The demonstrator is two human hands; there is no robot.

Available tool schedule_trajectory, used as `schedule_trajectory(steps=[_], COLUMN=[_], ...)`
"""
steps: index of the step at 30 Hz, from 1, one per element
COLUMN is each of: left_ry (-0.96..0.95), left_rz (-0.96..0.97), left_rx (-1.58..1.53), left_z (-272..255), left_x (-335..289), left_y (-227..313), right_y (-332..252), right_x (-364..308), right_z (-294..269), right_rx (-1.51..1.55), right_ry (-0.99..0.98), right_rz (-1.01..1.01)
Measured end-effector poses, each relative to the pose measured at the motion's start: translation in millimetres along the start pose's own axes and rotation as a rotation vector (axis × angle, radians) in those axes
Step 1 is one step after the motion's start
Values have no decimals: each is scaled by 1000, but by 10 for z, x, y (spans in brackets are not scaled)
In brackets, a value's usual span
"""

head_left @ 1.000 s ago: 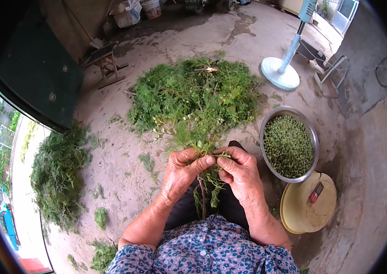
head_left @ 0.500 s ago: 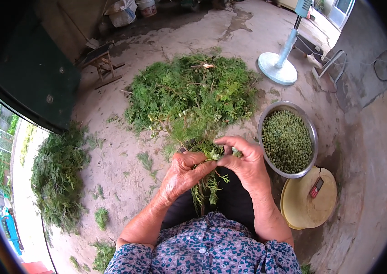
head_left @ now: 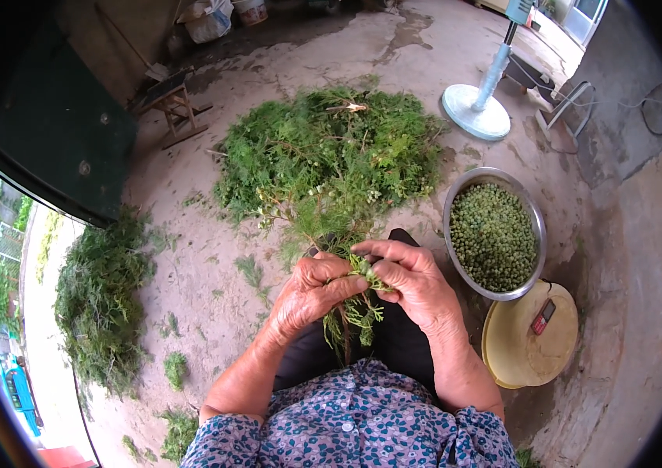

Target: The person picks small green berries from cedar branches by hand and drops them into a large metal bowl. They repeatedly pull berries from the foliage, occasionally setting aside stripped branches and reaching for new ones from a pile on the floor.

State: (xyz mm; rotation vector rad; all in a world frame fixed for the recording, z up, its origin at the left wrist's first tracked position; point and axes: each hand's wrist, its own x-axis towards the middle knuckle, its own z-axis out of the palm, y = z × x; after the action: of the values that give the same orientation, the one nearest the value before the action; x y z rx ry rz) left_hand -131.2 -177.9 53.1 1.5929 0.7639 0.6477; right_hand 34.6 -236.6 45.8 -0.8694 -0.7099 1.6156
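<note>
Over my lap, my left hand point(head_left: 309, 298) is closed around a leafy conifer branch point(head_left: 356, 313), its thumb pressed against the index finger. Feathery green sprays hang below the fingers, and the branch's far part reaches toward the heap on the floor. My right hand point(head_left: 423, 295) meets the left at the sprig, thumb and fingers pinching around small pale green cones point(head_left: 365, 270). Its fingertips partly hide what they grip. To the right, a steel basin point(head_left: 516, 186) holds many loose green cones point(head_left: 495, 234) like these.
Ahead lies a big heap of cut conifer branches point(head_left: 331, 152); another green pile point(head_left: 101, 308) is at left. A round yellow stool-like top point(head_left: 526, 360) beside the basin carries a red phone point(head_left: 543, 317). A fan stand point(head_left: 475, 115) and small wooden stool point(head_left: 179, 105) stand farther off.
My right hand has moved slightly left and closed in on the sprig beside the left hand. A green cone showed between its fingers before. My left hand has stayed almost in place.
</note>
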Motion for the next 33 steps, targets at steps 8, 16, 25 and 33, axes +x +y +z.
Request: schedule_trajectory(steps=[8,16,25,33], left_ry=[57,-67,52,130], left_rz=[-53,210,214,254], left_rx=[29,234,228,-155], left_z=[28,-5,39,-187], left_x=[6,69,-49,-369], left_y=[3,-72,-196,-334], right_y=[117,131,95,-189], right_x=[26,-6,7,-197], right_z=[13,-23,-445,-1998], right_rx=[45,-248,331,544], right_ry=[188,59,466,994], right_rz=[-138,-105,-220,-395])
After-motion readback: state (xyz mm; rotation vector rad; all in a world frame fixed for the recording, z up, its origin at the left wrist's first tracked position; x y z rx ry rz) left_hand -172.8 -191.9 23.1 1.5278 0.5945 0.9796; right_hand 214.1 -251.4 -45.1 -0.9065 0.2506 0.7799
